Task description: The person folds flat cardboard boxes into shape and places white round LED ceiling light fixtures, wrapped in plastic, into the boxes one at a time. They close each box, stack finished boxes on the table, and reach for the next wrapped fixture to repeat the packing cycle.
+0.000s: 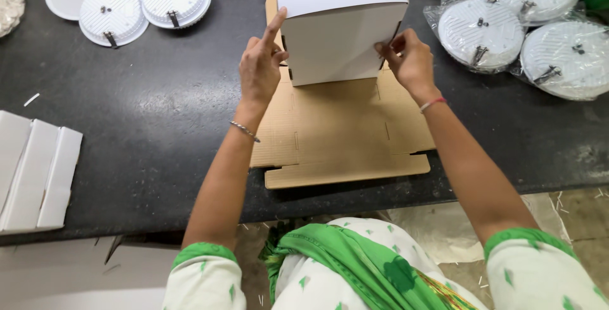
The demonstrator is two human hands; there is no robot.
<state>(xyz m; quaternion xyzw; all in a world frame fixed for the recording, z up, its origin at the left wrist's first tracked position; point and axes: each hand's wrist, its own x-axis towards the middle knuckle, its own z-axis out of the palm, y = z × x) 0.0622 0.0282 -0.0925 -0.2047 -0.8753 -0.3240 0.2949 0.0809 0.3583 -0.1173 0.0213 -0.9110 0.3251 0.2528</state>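
Dark worktop (158,113), both hands (left (259,69), right (411,61)) gripping the side edges of a raised cardboard flap (339,37), bare space leftward.

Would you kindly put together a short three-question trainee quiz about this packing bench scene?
1. True or false: both hands, left hand and right hand, touch the white folded cardboard panel.
2. What lies flat beneath that panel?
A. brown unfolded cardboard sheet
B. green cloth
3. Fill in: the round white lamps in clear plastic bags lie on the person's ____ side.

Key: 1 true; 2 A; 3 right.
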